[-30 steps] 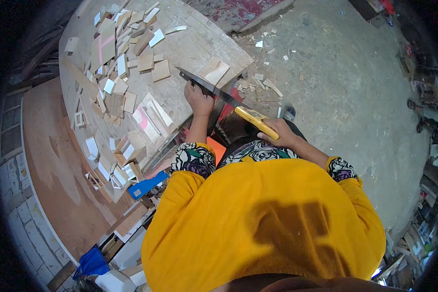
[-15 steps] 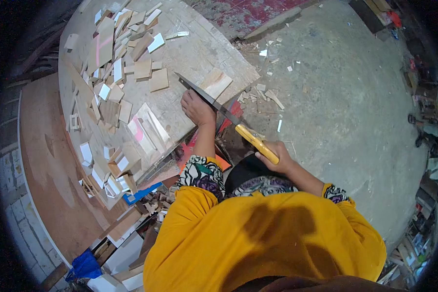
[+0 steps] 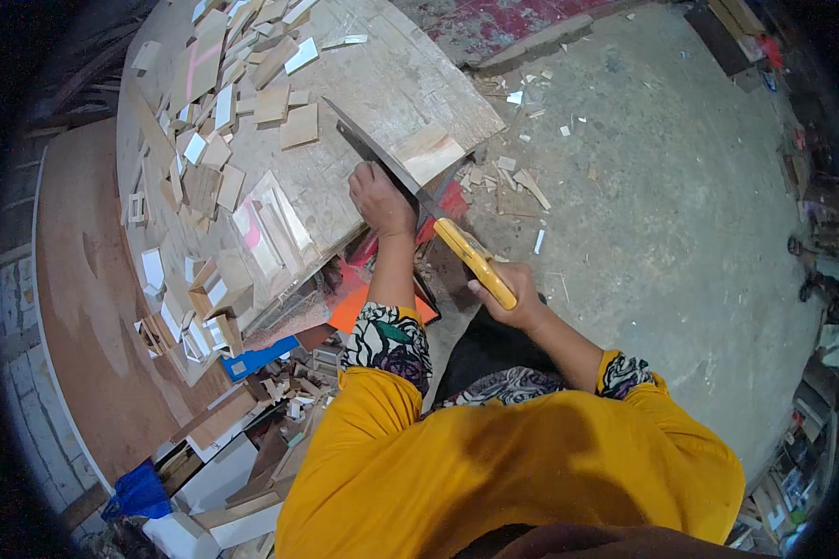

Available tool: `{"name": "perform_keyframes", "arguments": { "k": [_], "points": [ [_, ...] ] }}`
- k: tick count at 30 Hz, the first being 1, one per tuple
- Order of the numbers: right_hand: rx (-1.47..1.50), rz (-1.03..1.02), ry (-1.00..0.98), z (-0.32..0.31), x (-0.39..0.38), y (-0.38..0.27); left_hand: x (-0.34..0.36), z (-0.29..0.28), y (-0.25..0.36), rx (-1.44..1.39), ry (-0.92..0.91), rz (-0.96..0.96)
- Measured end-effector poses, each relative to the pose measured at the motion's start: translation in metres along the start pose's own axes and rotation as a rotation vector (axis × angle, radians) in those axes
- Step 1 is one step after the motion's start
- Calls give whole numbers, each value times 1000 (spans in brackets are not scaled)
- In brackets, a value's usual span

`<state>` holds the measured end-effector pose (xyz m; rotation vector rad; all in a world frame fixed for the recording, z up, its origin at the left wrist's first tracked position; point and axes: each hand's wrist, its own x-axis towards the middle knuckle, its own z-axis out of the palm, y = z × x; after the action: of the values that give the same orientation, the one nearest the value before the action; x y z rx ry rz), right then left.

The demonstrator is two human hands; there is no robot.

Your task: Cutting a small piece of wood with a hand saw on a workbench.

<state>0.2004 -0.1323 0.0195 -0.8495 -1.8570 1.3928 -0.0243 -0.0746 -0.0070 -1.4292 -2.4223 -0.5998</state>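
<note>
My right hand is wrapped round the yellow handle of a handsaw. Its dark blade points away and to the left, over the near right edge of a worn wooden tabletop. Just beside the blade, on its left, my left hand rests at the table edge with its fingers curled; whatever lies under them is hidden. Across the blade, a flat pale piece of wood lies near the table's right corner, partly covered by the saw.
Offcuts are heaped along the tabletop's left side. A brown board stretches farther left. Wood scraps litter the concrete floor at right. Below the table lie an orange sheet and a blue piece.
The saw has slid forward, away from me and slightly left, with my right hand still on its handle. My left hand stays beside the blade. The whole view has shifted a little.
</note>
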Motion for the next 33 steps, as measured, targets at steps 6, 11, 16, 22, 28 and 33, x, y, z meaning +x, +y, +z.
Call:
{"name": "perform_keyframes", "arguments": {
  "k": [6,11,16,22,28,33],
  "points": [
    [-53,-153,90,15,15,-7,4,4,-12,36,73,39],
    [-93,-281,75,10,-12,38,9,2,-3,-87,92,-77],
    [-83,-183,70,0,-46,20,6,6,-7,57,46,7],
    [-66,-225,62,-8,-20,14,16,10,-7,50,101,19],
    [-33,-99,-50,-30,-31,11,10,4,0,-3,42,12],
    [-125,-134,24,-17,-39,2,14,3,5,-46,83,-63]
  ]
}}
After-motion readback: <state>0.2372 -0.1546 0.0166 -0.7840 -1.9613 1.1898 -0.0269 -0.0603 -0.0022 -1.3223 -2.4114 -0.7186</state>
